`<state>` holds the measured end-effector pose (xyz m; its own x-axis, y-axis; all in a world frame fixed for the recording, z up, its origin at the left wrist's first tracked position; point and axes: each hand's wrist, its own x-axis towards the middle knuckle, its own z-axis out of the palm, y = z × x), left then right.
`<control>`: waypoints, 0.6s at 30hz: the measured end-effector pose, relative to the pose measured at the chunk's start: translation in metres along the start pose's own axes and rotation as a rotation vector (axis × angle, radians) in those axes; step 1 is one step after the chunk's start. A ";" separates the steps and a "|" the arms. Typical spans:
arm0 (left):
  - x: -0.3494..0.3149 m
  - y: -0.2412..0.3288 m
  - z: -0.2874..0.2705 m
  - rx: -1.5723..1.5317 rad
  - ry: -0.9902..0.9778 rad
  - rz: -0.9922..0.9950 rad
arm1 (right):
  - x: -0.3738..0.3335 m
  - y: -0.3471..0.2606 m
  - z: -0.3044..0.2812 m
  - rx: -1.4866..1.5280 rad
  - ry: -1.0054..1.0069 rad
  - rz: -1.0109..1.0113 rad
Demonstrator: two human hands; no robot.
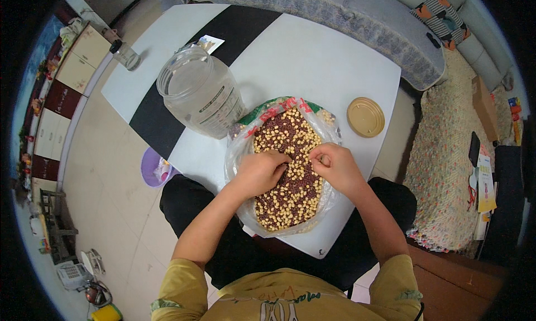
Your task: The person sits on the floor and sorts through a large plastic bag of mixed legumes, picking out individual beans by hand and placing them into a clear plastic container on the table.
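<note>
An opened clear plastic bag point(234, 156) with red and green print lies on the table, spread around a mix of yellow soybeans and small dark reddish beans point(287, 201). Over the left side of the beans, my left hand point(261, 172) has its fingertips pinched together, close to the surface. My right hand point(338, 166) hovers at the right side, thumb and forefinger curled into a pinch. Whether either pinch holds a bean is too small to see. Beyond my left hand stands a large clear jar point(201, 95), uncapped and seemingly without contents. A round gold lid point(365, 117) rests to the right of the bag.
The white table point(318, 53) has a black stripe across it. A small lidded glass bottle point(125, 56) and a small packet point(210, 43) sit toward the far left. On the floor at left is a purple bin point(153, 170). A grey sofa point(312, 14) borders the far side.
</note>
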<state>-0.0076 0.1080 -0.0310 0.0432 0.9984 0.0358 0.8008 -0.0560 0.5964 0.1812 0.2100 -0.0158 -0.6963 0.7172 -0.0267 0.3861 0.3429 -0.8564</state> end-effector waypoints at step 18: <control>-0.002 -0.004 0.002 -0.003 -0.051 0.020 | -0.014 -0.007 -0.004 -0.036 0.061 -0.020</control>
<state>-0.0094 0.1060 -0.0351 0.0895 0.9960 0.0066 0.7978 -0.0757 0.5981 0.1905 0.2001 -0.0076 -0.6664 0.7453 0.0231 0.3943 0.3786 -0.8374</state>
